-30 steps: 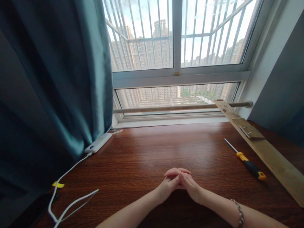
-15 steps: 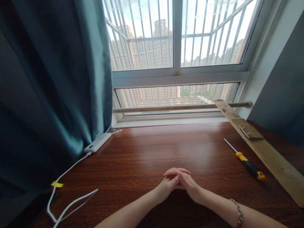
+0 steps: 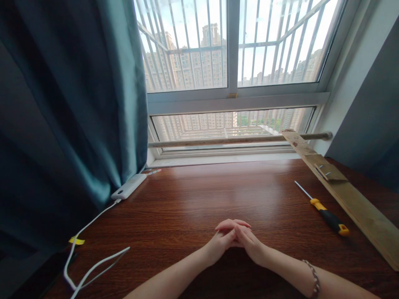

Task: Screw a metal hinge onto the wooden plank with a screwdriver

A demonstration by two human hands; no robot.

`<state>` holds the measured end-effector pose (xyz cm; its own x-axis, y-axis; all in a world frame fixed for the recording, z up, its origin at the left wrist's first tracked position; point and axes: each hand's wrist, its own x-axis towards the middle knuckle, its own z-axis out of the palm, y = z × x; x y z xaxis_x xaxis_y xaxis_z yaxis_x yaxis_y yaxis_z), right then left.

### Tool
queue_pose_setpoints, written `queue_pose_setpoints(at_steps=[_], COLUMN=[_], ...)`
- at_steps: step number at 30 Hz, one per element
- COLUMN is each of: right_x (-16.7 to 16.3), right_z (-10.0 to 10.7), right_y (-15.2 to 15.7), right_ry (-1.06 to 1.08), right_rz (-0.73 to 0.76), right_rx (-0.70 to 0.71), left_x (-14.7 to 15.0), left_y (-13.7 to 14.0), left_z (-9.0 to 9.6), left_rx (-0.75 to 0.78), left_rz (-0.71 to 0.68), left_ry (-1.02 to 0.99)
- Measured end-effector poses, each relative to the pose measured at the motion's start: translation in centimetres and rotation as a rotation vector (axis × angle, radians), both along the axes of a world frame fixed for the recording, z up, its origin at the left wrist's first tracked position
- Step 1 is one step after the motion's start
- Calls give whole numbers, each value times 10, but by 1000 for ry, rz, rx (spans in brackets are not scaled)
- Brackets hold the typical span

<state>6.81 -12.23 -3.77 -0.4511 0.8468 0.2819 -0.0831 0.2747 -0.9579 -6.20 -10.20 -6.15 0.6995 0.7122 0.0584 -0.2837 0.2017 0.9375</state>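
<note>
Near the front of the brown wooden table [image 3: 187, 199], my left hand [image 3: 218, 246] and my right hand [image 3: 253, 246] are clasped together. Their fingers are folded over one another, and no object shows between them. A braided bracelet [image 3: 313, 276] circles my right forearm. To the right of the hands, and apart from them, lies a screwdriver [image 3: 329, 219] with a black and yellow handle, its shaft pointing toward the window. Beyond it a long wooden board [image 3: 358, 203] slants along the right side. A small wooden piece [image 3: 333, 172] with two screws or nails sits on that board.
At the left, beside the dark blue curtain [image 3: 77, 104], lies a white power bank [image 3: 129, 187] with a white cable [image 3: 93, 216] looping forward. A yellow tag [image 3: 76, 241] lies by the cable. A horizontal rod [image 3: 218, 142] crosses before the barred window, and the board's far end reaches it.
My hands stay clasped in the same place. The whole view has shifted very slightly; nothing on the table has visibly moved.
</note>
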Motion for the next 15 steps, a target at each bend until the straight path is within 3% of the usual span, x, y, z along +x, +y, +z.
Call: queue_pose_setpoints(at_steps=[15], right_x=[0], right_z=[-1], right_y=[-2], right_ry=[21], right_rz=[0], right_rx=[-40], left_x=[1], left_y=[1], left_z=[-3], left_rx=[-8], left_rz=[-8], left_ry=[-36])
